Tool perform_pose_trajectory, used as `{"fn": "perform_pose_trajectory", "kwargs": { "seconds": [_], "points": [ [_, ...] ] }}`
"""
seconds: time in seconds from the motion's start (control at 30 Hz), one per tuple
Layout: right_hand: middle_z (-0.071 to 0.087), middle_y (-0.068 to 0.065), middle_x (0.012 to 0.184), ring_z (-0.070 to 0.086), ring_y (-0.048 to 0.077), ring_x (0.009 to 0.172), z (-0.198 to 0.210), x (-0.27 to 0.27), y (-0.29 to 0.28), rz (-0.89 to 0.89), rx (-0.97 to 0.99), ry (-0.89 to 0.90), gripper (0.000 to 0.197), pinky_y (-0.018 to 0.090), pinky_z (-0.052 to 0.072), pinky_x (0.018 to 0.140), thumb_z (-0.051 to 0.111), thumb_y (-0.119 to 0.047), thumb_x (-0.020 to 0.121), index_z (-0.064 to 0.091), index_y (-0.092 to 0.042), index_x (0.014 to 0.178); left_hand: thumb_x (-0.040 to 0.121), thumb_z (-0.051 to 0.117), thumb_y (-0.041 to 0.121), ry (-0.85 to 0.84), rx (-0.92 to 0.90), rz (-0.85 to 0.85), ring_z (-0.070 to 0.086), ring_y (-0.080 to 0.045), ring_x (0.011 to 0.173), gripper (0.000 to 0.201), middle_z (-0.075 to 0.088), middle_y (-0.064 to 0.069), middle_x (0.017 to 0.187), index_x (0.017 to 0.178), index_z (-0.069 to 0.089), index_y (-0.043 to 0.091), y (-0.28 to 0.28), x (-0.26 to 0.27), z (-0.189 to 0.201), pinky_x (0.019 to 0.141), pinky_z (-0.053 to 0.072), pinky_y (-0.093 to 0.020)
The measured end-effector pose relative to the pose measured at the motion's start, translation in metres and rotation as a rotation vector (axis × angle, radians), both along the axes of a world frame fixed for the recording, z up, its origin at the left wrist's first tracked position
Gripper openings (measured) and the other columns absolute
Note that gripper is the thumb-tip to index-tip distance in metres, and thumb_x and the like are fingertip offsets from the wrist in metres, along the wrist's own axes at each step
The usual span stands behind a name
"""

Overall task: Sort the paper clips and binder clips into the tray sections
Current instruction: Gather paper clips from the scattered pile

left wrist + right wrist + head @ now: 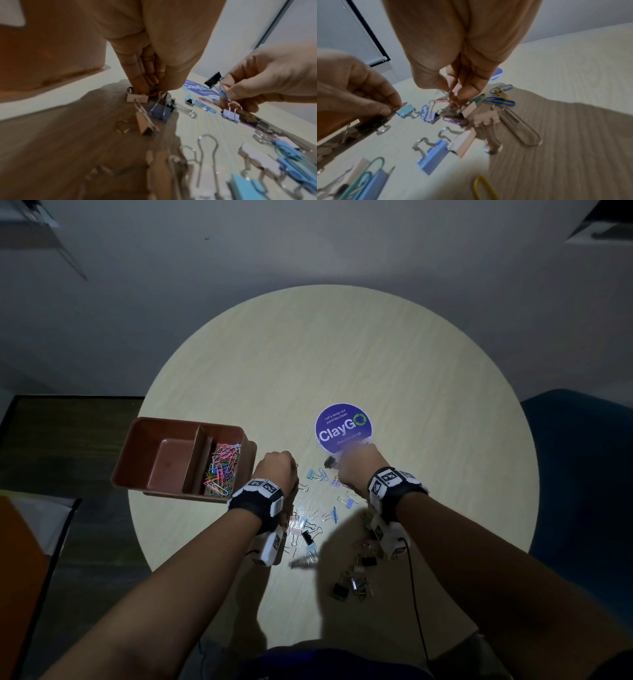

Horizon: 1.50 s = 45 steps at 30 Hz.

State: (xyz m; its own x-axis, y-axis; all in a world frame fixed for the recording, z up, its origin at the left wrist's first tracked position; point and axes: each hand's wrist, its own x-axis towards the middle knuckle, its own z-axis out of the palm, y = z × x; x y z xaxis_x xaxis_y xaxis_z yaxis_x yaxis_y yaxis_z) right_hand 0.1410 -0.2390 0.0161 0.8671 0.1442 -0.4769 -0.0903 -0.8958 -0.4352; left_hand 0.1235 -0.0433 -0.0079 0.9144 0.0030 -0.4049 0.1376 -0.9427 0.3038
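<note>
Binder clips and paper clips lie scattered on the round table in front of me. My left hand is low over the pile and pinches a few small paper clips at its fingertips, next to a pink binder clip. My right hand pinches a bunch of wire clips; in the left wrist view a black binder clip and a blue paper clip hang from its fingers. The brown tray stands to the left, with coloured paper clips in its narrow right section and nothing in its wide section.
A purple round sticker lies on the table just beyond my right hand. A black cable runs down from my right wrist. More binder clips lie near the table's front edge. A blue chair stands on the right.
</note>
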Motion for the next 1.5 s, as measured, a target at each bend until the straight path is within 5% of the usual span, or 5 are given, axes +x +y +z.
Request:
{"fn": "perform_pose_trajectory", "kwargs": {
  "seconds": [0.13,0.37,0.8,0.93,1.5],
  "points": [
    [0.063,0.012,0.109,0.065,0.031,0.088,-0.002,-0.007,-0.009,-0.127,0.058,-0.044,0.032,0.030,0.055,0.073,0.054,-0.009,0.082,0.062,-0.015,0.113,0.090,0.052,0.017,0.003,-0.012,0.008,0.066,-0.033,0.091,0.022,0.069,-0.015,0.098,0.102,0.070,0.012,-0.001,-0.003,0.003,0.077,0.054,-0.035],
    [0.064,0.015,0.089,0.065,0.036,0.070,-0.002,-0.011,-0.016,-0.277,0.021,-0.109,0.011,0.042,0.060,0.062,0.045,-0.018,0.090,0.056,-0.019,0.089,0.090,0.052,0.014,-0.005,-0.033,-0.003,0.064,-0.033,0.092,0.020,0.067,-0.015,0.101,0.104,0.068,0.013,0.000,-0.008,0.004,0.078,0.053,-0.035],
    [0.061,0.010,0.102,0.055,0.026,0.083,-0.015,-0.012,-0.019,-0.103,-0.092,-0.172,0.018,0.027,0.038,0.065,0.051,-0.005,0.087,0.057,-0.014,0.101,0.088,0.064,0.019,-0.018,-0.054,-0.069,0.060,-0.031,0.097,0.018,0.057,-0.011,0.106,0.105,0.067,0.012,0.001,-0.012,0.007,0.083,0.050,-0.035],
    [0.056,0.011,0.113,0.056,0.029,0.102,-0.015,-0.007,-0.022,0.040,-0.113,-0.196,0.028,0.033,0.049,0.084,0.054,-0.009,0.091,0.061,-0.013,0.117,0.090,0.059,0.016,-0.010,-0.038,-0.098,0.060,-0.031,0.097,0.021,0.059,-0.012,0.106,0.108,0.069,0.015,0.001,-0.011,0.007,0.082,0.048,-0.033],
    [0.067,0.006,0.091,0.060,0.023,0.081,0.013,-0.011,-0.002,0.006,0.065,-0.186,0.016,0.025,0.041,0.066,0.056,-0.020,0.090,0.071,-0.013,0.093,0.090,0.053,0.009,-0.045,-0.137,0.039,0.064,-0.031,0.097,0.024,0.067,-0.012,0.105,0.105,0.070,0.011,0.000,-0.005,0.015,0.083,0.052,-0.034]
  ]
}}
